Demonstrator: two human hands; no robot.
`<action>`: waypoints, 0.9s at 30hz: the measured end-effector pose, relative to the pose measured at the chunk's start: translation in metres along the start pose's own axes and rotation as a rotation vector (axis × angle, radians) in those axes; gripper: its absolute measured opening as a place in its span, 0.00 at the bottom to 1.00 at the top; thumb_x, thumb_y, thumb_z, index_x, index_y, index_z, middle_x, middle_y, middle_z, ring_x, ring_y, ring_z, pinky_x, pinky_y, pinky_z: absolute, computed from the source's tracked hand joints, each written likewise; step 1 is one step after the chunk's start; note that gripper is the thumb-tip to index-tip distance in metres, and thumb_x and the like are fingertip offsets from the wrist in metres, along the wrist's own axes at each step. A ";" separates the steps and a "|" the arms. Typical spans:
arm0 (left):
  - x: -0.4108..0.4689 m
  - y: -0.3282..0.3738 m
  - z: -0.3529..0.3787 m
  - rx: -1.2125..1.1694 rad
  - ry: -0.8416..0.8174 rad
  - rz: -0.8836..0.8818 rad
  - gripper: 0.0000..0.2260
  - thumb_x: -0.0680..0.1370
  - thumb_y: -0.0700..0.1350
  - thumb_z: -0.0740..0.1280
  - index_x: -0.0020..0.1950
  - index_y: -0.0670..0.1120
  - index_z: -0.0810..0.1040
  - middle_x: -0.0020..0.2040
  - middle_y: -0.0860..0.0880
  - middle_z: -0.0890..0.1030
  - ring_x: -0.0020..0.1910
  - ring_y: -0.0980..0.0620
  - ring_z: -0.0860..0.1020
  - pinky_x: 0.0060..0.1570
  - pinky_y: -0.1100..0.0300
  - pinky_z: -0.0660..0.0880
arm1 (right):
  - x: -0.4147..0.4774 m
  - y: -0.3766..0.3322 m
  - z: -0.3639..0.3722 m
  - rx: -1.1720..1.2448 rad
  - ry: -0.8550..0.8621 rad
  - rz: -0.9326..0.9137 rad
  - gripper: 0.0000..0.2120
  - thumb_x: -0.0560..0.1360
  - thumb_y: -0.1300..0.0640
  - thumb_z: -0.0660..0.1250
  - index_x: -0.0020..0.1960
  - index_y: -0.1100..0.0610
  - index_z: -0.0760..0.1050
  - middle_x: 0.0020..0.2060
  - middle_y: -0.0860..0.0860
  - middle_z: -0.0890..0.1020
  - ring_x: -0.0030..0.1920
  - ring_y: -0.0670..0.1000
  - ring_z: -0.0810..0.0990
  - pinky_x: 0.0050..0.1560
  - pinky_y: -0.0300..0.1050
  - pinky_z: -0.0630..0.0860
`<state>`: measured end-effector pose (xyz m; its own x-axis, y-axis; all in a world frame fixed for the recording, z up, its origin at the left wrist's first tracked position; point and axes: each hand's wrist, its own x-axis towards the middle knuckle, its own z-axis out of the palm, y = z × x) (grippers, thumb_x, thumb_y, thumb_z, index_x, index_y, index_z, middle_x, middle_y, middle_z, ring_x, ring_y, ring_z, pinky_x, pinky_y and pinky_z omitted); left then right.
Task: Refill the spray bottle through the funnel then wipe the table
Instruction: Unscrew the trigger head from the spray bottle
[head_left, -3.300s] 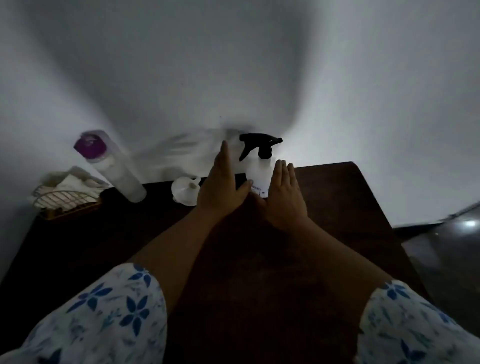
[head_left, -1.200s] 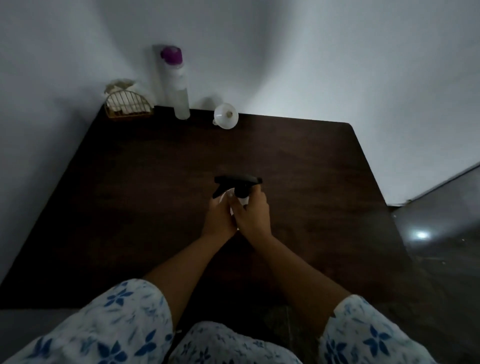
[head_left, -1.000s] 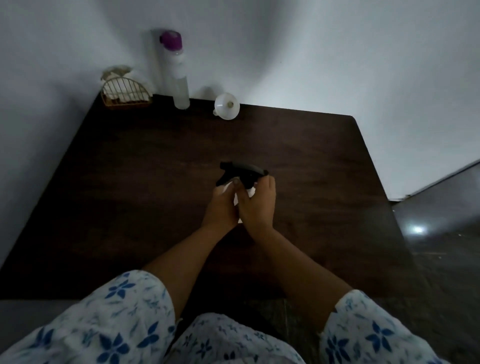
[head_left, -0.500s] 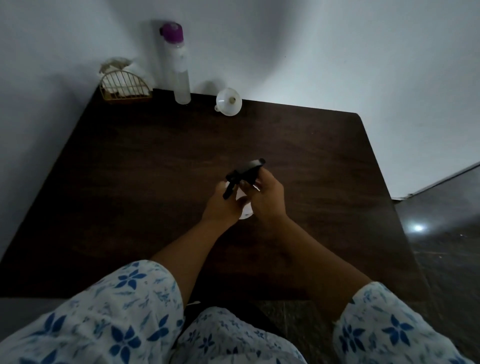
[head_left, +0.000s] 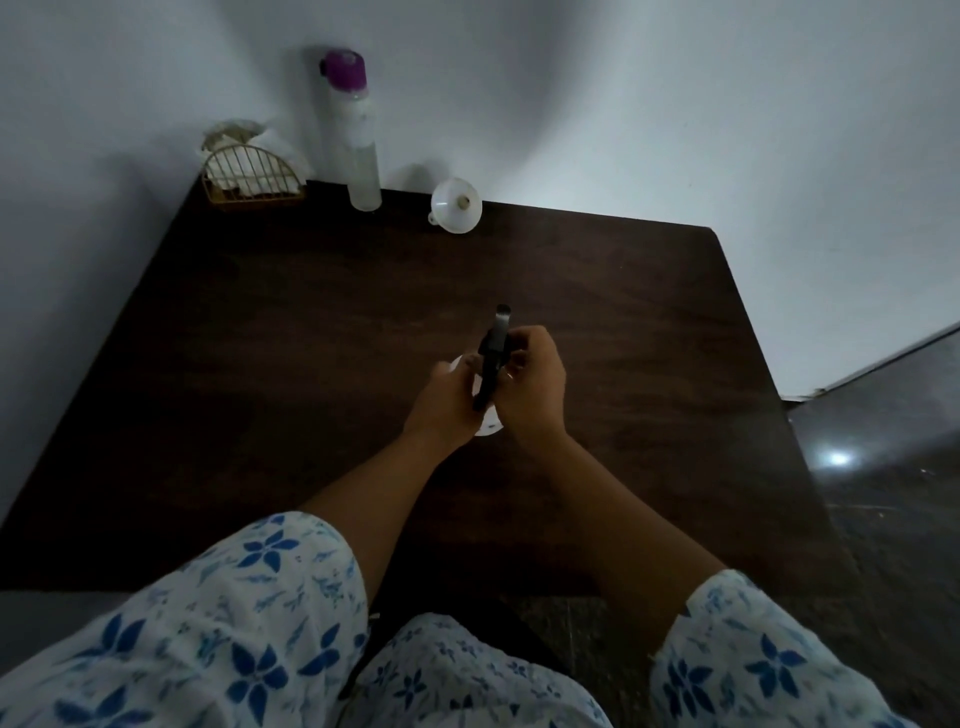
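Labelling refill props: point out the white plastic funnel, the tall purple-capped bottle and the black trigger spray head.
white plastic funnel (head_left: 457, 206), head view, on its bowl.
tall clear bottle with purple cap (head_left: 358, 150), head view, on its body.
black trigger spray head (head_left: 494, 347), head view, on its neck between the hands.

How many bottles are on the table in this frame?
2. The spray bottle stands mid-table, gripped by the left hand and right hand. The tall bottle with a purple cap stands at the far edge by the wall. None seem hidden.

Back left corner – wire basket (head_left: 252, 176)
Gold wire, arched front, holding something white – a white wall (head_left: 675, 104) rises behind.
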<state>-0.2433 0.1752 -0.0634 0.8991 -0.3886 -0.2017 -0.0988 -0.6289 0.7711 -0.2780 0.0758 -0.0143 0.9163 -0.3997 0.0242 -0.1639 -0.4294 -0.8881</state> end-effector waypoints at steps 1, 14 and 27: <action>0.000 0.000 0.000 0.004 0.002 0.000 0.15 0.76 0.47 0.62 0.60 0.59 0.65 0.59 0.42 0.74 0.51 0.48 0.78 0.50 0.48 0.78 | 0.000 0.000 -0.003 0.023 -0.039 -0.007 0.13 0.72 0.66 0.68 0.50 0.52 0.71 0.52 0.51 0.78 0.53 0.48 0.78 0.54 0.47 0.78; 0.003 -0.004 0.002 -0.012 0.016 -0.035 0.16 0.74 0.46 0.65 0.59 0.58 0.67 0.59 0.44 0.74 0.53 0.49 0.77 0.53 0.47 0.76 | 0.006 -0.001 -0.005 -0.020 -0.060 0.022 0.18 0.69 0.63 0.72 0.49 0.51 0.65 0.54 0.51 0.71 0.50 0.46 0.76 0.46 0.36 0.76; 0.000 -0.004 0.004 0.001 0.029 -0.016 0.09 0.75 0.45 0.63 0.53 0.56 0.70 0.55 0.43 0.75 0.48 0.50 0.78 0.50 0.49 0.78 | 0.001 0.007 -0.005 0.020 -0.168 -0.047 0.29 0.73 0.65 0.68 0.70 0.54 0.62 0.62 0.51 0.74 0.60 0.48 0.75 0.60 0.46 0.75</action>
<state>-0.2448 0.1746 -0.0691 0.9126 -0.3588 -0.1961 -0.0850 -0.6355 0.7674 -0.2799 0.0683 -0.0179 0.9713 -0.2378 -0.0101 -0.1139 -0.4274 -0.8968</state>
